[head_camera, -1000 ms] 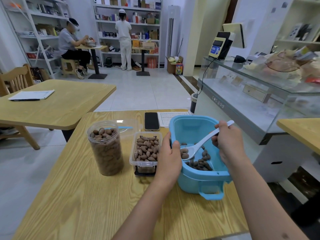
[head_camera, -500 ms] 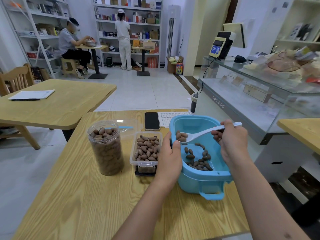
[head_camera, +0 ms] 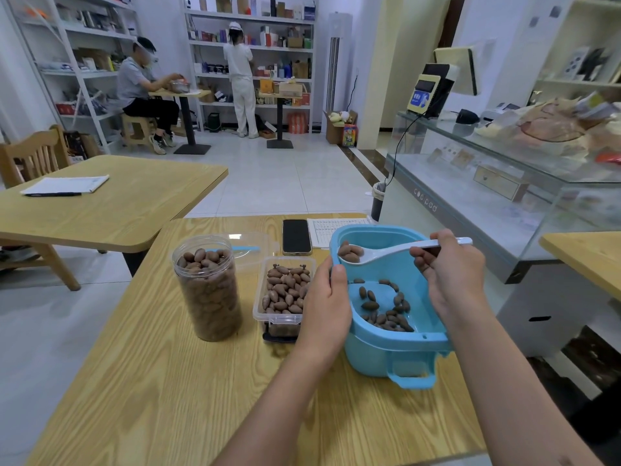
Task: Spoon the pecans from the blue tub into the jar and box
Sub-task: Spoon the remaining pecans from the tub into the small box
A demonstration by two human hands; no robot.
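Pecans (head_camera: 349, 253) sit heaped in the bowl of a white spoon (head_camera: 396, 250), held level over the far left corner of the blue tub (head_camera: 396, 351). The right hand (head_camera: 450, 274) has its fingers curled round the spoon's handle near the far end, with the handle tip poking out to the right past the knuckles. The spoon's bowl is well to the left of that hand, just above and beyond the left hand (head_camera: 327, 297). The left hand grips the tub's left rim, thumb hooked over the edge into the tub and the other fingers hidden down the outside wall. More loose pecans (head_camera: 386, 311) lie scattered on the tub's floor, mostly toward the near side, below and between the two hands.

Just left of the left hand stands a clear box (head_camera: 285, 294), filled with pecans to about its rim, almost touching the tub. Further left on the wooden surface (head_camera: 168, 381) is a tall clear jar (head_camera: 208, 287), open and full nearly to the top. A clear lid (head_camera: 248, 247) lies behind the jar. A dark phone (head_camera: 296, 237) lies flat at the far edge, with a printed sheet (head_camera: 322, 230) beside it on the right, partly behind the tub.
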